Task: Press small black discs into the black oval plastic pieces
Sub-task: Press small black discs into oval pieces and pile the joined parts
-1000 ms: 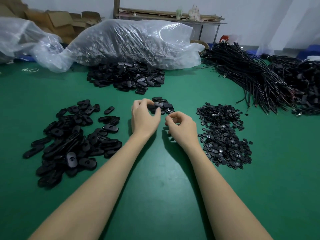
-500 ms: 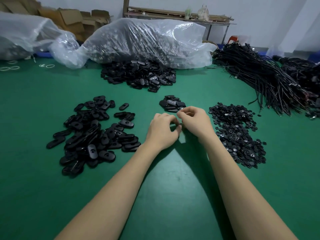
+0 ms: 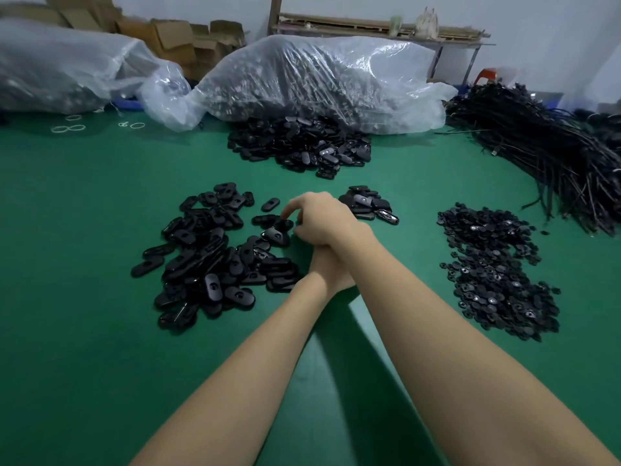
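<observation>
My right hand [image 3: 322, 216] reaches across my left arm to the near edge of the big pile of black oval pieces [image 3: 208, 260]. Its curled index finger and thumb close on one oval piece [image 3: 283, 225] at the pile's right side. My left hand [image 3: 331, 270] lies under the right wrist, and its fingers are hidden. The heap of small black discs [image 3: 494, 264] spreads on the right of the green table [image 3: 84, 331]. A small stack of oval pieces [image 3: 368, 205] lies just behind my right hand.
Another heap of oval pieces [image 3: 302, 146] spills from a big clear plastic bag [image 3: 319, 75] at the back. A bundle of black cords [image 3: 544, 153] fills the far right. A second plastic bag [image 3: 60, 72] and cardboard boxes stand at the back left.
My hands were together in the middle, by the small stack. The right hand has since swung left over the left arm to the big oval pile, and the view has shifted.
</observation>
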